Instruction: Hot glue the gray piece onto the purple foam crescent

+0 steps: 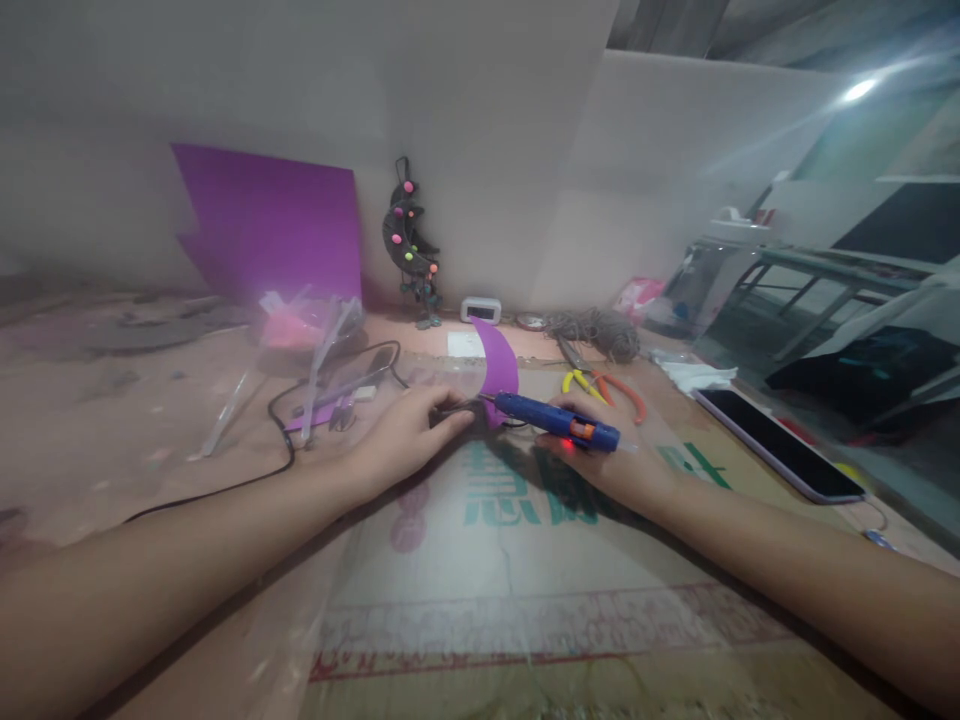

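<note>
My right hand (600, 455) is wrapped round a blue hot glue gun (555, 418), which has a red light glowing on its underside. The gun's nozzle points left and meets the lower end of a curved purple strip (500, 365), which stands up with its tip bent leftward. At that same lower end, the thumb and fingers of my left hand (416, 428) are pinched together. A thin dark strand shows between them; the exact grip on the strip is partly hidden.
Behind are a purple sheet (285, 220), a dark moon ornament (409, 235) with coloured balls, and a small clock (481, 310). Grey yarn (611, 335) and pliers (619, 393) lie right, beside a phone (780, 445). A black cable (281, 420) and glue sticks (229, 412) lie left.
</note>
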The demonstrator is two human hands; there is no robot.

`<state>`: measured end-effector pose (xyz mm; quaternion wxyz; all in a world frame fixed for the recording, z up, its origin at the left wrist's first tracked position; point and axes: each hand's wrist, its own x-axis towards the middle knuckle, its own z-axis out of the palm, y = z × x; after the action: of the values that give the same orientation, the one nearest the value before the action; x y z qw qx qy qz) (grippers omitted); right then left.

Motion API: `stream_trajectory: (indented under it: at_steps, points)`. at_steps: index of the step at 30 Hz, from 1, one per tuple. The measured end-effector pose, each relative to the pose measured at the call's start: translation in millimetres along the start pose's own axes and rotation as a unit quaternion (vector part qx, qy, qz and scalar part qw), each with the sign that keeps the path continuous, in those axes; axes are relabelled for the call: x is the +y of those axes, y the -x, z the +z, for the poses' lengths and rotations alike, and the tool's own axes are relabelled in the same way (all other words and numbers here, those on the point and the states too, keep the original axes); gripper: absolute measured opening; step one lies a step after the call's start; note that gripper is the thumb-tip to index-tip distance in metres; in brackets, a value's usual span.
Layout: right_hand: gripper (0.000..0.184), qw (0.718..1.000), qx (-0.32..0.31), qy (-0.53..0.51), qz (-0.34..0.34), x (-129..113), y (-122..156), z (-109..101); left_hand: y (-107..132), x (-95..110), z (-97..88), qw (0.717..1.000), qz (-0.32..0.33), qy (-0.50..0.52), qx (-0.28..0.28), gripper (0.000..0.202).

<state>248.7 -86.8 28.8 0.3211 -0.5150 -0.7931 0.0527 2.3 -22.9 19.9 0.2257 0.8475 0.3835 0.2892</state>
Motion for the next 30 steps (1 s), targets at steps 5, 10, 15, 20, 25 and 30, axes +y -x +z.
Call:
stream_trajectory:
  at_steps: [5, 10, 15, 20, 25, 30]
  points:
    - [0.015, 1.0, 0.002, -0.003, 0.0, 2.4, 0.7, 0.5, -0.1, -0.4, -0.5, 1.0, 0.004, -0.003, 0.0, 0.026]
    - [0.016, 1.0, 0.0, -0.002, -0.005, 4.6, 0.9, 1.5, -0.5, 0.5, -1.3, 1.0, 0.003, -0.007, -0.002, 0.025]
    - [0.013, 1.0, 0.002, 0.002, -0.002, 1.7, 0.2, 0.0, -0.4, 0.7, -0.7, 1.0, 0.002, -0.002, -0.007, 0.025]
    - [0.014, 1.0, 0.003, -0.002, -0.004, 3.3, 0.9, 0.3, -0.1, 0.5, -0.7, 1.0, 0.0, -0.001, 0.0, 0.026]
    - [0.014, 1.0, 0.005, 0.007, -0.001, 3.8, 1.1, 0.9, -0.3, 1.7, -1.8, 1.0, -0.004, 0.01, -0.003, 0.026]
    - [0.014, 1.0, 0.003, 0.007, -0.006, 3.4, 0.9, 1.0, 0.0, 0.9, -1.4, 1.0, -0.003, 0.013, 0.003, 0.026]
